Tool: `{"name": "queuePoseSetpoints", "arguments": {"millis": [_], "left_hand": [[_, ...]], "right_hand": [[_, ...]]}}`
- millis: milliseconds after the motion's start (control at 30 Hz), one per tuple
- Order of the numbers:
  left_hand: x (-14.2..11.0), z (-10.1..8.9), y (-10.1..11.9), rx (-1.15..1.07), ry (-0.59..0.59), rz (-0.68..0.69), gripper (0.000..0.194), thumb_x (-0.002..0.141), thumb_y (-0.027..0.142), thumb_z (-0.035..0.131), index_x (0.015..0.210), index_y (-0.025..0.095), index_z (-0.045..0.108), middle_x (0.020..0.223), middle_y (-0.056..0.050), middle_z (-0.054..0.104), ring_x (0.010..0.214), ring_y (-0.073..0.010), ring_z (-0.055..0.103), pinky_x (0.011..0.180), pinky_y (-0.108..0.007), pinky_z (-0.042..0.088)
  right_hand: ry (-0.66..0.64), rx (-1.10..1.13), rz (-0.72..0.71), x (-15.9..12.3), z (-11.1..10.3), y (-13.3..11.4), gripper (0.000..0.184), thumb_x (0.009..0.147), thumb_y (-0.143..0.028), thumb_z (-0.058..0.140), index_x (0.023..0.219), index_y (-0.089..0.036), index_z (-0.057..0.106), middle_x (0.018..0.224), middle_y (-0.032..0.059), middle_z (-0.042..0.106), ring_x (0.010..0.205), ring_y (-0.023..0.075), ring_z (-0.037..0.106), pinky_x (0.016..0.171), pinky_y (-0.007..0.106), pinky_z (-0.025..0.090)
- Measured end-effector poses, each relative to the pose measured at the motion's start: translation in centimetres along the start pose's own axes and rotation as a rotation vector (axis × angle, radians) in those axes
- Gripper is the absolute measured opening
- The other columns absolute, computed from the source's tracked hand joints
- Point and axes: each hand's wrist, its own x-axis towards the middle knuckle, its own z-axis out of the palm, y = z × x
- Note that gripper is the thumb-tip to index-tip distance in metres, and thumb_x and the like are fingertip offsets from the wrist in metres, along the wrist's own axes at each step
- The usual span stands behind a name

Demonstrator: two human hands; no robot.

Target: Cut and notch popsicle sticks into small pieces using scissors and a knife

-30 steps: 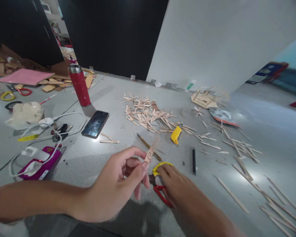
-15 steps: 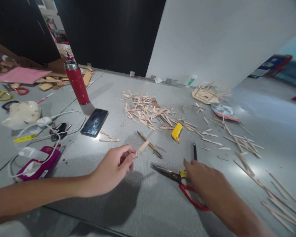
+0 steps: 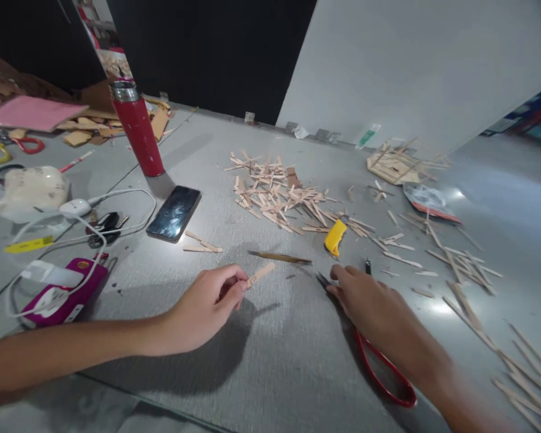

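My left hand pinches a short flat wooden stick with a notch cut into it, holding it above the grey table. To the right, my right hand lies over a pair of red-handled scissors, its fingers closed at the blades. The blade tips poke out past the fingers, while the pivot is hidden under the palm. Between the hands and slightly beyond them is a slim brownish pointed tool, a little blurred. A yellow box cutter lies just past my right fingertips.
Behind is a heap of small wooden sticks; longer strips spread at the right. A phone, red bottle, and white cable with a purple power strip occupy the left. A wooden frame model stands far right.
My right hand has shifted from the scissors' handles toward the blades, and the scissors have moved right and turned. The slim pointed tool has swung round. My left hand keeps its stick.
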Motion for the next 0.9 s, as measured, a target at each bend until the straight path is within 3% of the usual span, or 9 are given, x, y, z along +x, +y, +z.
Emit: {"name": "queuePoseSetpoints", "arguments": {"millis": [67, 133, 200, 333, 433, 500, 700, 800, 900], "left_hand": [[-0.1, 0.0, 0.1, -0.006, -0.014, 0.012, 0.025, 0.104, 0.030, 0.042, 0.086, 0.019, 0.055, 0.069, 0.004, 0.051, 0.059, -0.0114, 0.045, 0.059, -0.024, 0.035], [-0.1, 0.0, 0.1, -0.001, -0.019, 0.014, 0.024, 0.104, 0.030, 0.042, 0.086, 0.019, 0.054, 0.068, 0.005, 0.050, 0.059, -0.0111, 0.044, 0.058, -0.024, 0.034], [-0.1, 0.0, 0.1, -0.005, -0.024, 0.006, 0.023, 0.104, 0.029, 0.042, 0.087, 0.019, 0.055, 0.068, 0.005, 0.051, 0.059, -0.0110, 0.044, 0.057, -0.024, 0.034], [0.2, 0.1, 0.0, -0.002, -0.048, -0.018, 0.024, 0.103, 0.028, 0.043, 0.086, 0.018, 0.057, 0.067, 0.004, 0.054, 0.059, -0.0115, 0.047, 0.059, -0.024, 0.034], [0.5, -0.1, -0.3, 0.010, -0.057, -0.027, 0.024, 0.102, 0.028, 0.044, 0.086, 0.017, 0.059, 0.066, 0.004, 0.055, 0.059, -0.0117, 0.047, 0.059, -0.024, 0.035], [0.6, -0.1, -0.4, 0.013, -0.049, -0.022, 0.025, 0.102, 0.029, 0.045, 0.086, 0.017, 0.059, 0.066, 0.003, 0.054, 0.059, -0.0116, 0.047, 0.058, -0.023, 0.035], [0.5, 0.0, -0.5, -0.135, -0.012, -0.016, 0.025, 0.105, 0.035, 0.044, 0.089, 0.018, 0.054, 0.064, 0.004, 0.052, 0.055, -0.0107, 0.047, 0.055, -0.023, 0.037], [0.4, 0.2, -0.2, -0.197, -0.015, -0.008, 0.024, 0.105, 0.036, 0.044, 0.091, 0.019, 0.053, 0.065, 0.005, 0.052, 0.057, -0.0108, 0.048, 0.056, -0.023, 0.038], [0.2, 0.3, 0.0, -0.228, -0.050, -0.013, 0.024, 0.106, 0.036, 0.044, 0.092, 0.019, 0.053, 0.066, 0.004, 0.052, 0.057, -0.0105, 0.047, 0.055, -0.022, 0.038]], "right_hand": [[0.079, 0.067, -0.064, 1.0, 0.3, -0.3, 0.019, 0.102, -0.019, 0.048, 0.094, -0.018, 0.065, 0.092, 0.0104, 0.071, 0.074, 0.0262, 0.071, 0.058, 0.034, 0.045], [0.210, 0.167, -0.218, 2.0, 0.9, -1.0, 0.028, 0.102, -0.015, 0.041, 0.112, -0.016, 0.067, 0.110, 0.0155, 0.071, 0.094, 0.0286, 0.072, 0.075, 0.039, 0.055], [0.302, 0.229, -0.398, 3.0, 1.5, -2.0, 0.038, 0.101, -0.011, 0.038, 0.131, -0.016, 0.062, 0.127, 0.0184, 0.067, 0.114, 0.0302, 0.067, 0.092, 0.046, 0.056], [0.265, 0.185, -0.572, 4.3, 1.9, -3.9, 0.042, 0.097, -0.004, 0.041, 0.132, -0.017, 0.061, 0.120, 0.0170, 0.069, 0.109, 0.0297, 0.065, 0.094, 0.048, 0.055], [0.209, 0.090, -0.544, 4.3, 1.9, -4.6, 0.038, 0.090, 0.004, 0.040, 0.111, -0.013, 0.067, 0.104, 0.0171, 0.068, 0.094, 0.0286, 0.065, 0.085, 0.043, 0.055], [0.244, 0.102, -0.464, 4.0, 2.0, -4.5, 0.034, 0.091, 0.003, 0.038, 0.103, -0.013, 0.065, 0.101, 0.0168, 0.067, 0.088, 0.0269, 0.065, 0.080, 0.039, 0.054], [0.475, 0.461, -0.241, 1.2, 1.7, -4.3, 0.022, 0.105, -0.024, 0.040, 0.112, -0.020, 0.060, 0.090, 0.0084, 0.072, 0.074, 0.0226, 0.069, 0.065, 0.032, 0.050], [0.460, 0.617, -0.251, -0.9, 1.3, -5.2, 0.021, 0.105, -0.023, 0.039, 0.107, -0.022, 0.061, 0.093, 0.0072, 0.075, 0.078, 0.0205, 0.071, 0.070, 0.032, 0.053], [0.393, 0.736, -0.184, -2.6, 1.4, -6.4, 0.012, 0.103, -0.026, 0.048, 0.098, -0.023, 0.059, 0.077, 0.0017, 0.068, 0.060, 0.0160, 0.064, 0.059, 0.028, 0.050]]}}
